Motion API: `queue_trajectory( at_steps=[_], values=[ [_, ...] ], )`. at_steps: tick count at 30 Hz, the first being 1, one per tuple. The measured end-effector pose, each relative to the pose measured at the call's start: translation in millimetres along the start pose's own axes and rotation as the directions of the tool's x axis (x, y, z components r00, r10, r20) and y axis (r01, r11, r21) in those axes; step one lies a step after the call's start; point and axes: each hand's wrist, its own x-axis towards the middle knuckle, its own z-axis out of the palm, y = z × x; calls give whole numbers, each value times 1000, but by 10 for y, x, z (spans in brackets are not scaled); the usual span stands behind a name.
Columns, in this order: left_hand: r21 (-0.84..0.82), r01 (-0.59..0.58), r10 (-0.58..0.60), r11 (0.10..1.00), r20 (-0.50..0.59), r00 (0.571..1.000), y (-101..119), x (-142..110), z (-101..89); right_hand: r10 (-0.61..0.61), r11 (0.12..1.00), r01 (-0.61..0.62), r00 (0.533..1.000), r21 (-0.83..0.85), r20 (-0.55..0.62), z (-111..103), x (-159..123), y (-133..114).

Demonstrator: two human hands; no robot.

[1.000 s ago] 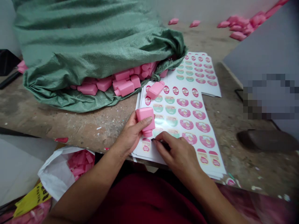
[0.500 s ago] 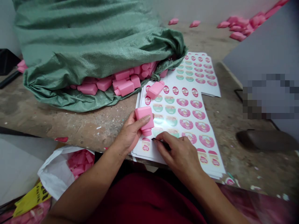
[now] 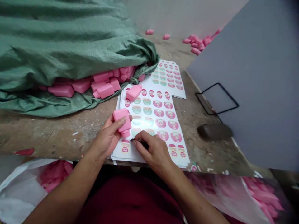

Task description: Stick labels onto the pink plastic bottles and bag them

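- While a green woven sack (image 3: 58, 46) is slumping across the far-left of the surface (image 3: 49, 137), loose pink plastic bottles (image 3: 105, 90) are spilling from beneath it
- A white plastic bag (image 3: 18, 186) is holding more bottles below the near edge
- The left hand (image 3: 106, 137) is gripping a pink bottle (image 3: 122, 123) over the left edge of a sheet of printed labels (image 3: 158, 113)
- The right hand (image 3: 154, 152) is pinching a thin black tool (image 3: 140, 143), its tip resting near the sheet's near-left corner
- A grey board (image 3: 245, 77) is covering the right edge

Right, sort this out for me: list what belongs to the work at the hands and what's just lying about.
In use: left hand gripping a pink plastic bottle; right hand pinching a dark pointed tool; printed label sheet beneath them.

Lying about: green woven sack; white plastic bag; black wire frame; grey board.
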Motion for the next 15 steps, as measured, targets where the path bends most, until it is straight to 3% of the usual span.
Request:
queue_trajectory(
  at_steps=[6,15],
  values=[
    [6,8,-8,1000,16,1000,-19,13,-7,-95,988,88,994,-130,-53,69,-24,68],
    [-21,-6,6,1000,29,1000,-11,-1,12,-118,989,108,988,-99,-95,32,-18,67]
  ],
)
